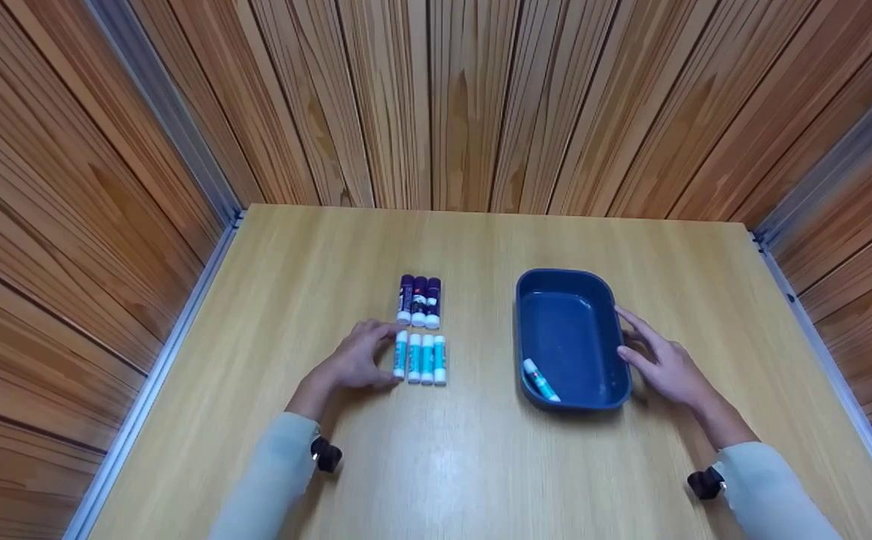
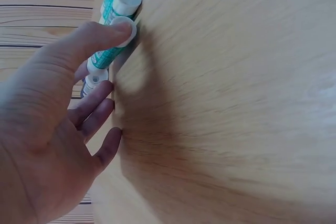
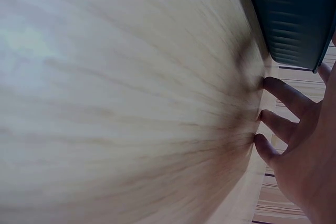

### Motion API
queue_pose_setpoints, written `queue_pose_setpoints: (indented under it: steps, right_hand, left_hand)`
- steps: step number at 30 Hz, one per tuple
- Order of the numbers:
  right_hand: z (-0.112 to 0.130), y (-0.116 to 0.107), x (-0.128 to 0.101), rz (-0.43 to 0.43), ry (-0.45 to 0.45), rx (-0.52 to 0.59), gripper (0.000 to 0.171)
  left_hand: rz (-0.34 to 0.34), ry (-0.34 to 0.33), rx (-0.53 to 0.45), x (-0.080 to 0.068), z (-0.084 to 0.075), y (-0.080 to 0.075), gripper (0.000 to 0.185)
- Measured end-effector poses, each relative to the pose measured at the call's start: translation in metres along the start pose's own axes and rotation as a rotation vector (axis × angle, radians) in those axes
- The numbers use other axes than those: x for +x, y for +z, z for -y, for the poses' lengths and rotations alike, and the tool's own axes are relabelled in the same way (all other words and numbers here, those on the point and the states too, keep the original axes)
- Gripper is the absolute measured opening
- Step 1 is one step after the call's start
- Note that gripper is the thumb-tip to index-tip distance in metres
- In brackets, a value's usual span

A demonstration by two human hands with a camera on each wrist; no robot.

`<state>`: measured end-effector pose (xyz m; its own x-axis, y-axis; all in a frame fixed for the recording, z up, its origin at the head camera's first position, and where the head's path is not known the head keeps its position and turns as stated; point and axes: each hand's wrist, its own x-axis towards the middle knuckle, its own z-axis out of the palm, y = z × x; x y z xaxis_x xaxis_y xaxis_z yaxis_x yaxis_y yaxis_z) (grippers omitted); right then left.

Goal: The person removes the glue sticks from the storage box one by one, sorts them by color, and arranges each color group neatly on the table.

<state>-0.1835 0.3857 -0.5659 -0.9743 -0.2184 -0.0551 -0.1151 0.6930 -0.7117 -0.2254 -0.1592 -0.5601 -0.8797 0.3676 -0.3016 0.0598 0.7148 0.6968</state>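
Note:
Four teal-and-white glue sticks [image 1: 421, 358] lie side by side on the wooden table [image 1: 465, 450], with three purple ones [image 1: 419, 300] in a row just beyond them. My left hand [image 1: 367, 358] arches over the leftmost teal stick [image 1: 400, 354]. Its thumb presses that stick's white cap [image 2: 125, 29] and its forefinger reaches the far end. A dark blue tray [image 1: 574, 281] holds one teal glue stick [image 1: 540, 379] in its near left corner. My right hand [image 1: 660, 364] lies flat beside the tray's right rim, fingers straight, fingertips [image 3: 266, 83] on the table.
Wood-panelled walls with metal corner strips [image 1: 173, 127] close in the table on three sides. Both forearms wear pale sleeves [image 1: 271, 480] with a dark wrist camera each. The tray's ribbed outer wall [image 3: 294, 19] stands just beyond my right fingers.

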Motion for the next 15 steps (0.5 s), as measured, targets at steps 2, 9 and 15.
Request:
queue_pose_setpoints:
  steps: [2, 9, 15]
  right_hand:
    - [0.0, -0.0002, 0.0004, -0.002, -0.007, 0.001, 0.069]
    - [0.0002, -0.0009, 0.0004, 0.001, -0.003, 0.007, 0.069]
    - [-0.0005, -0.0007, -0.0001, -0.003, -0.004, 0.009, 0.069]
  left_hand:
    - [-0.006, 0.004, 0.012, 0.0, 0.0004, 0.0004, 0.089]
    - [0.006, 0.0, 0.04, -0.0009, 0.0011, 0.0004, 0.087]
    - [0.019, -0.01, 0.06, -0.0015, 0.0003, 0.0011, 0.089]
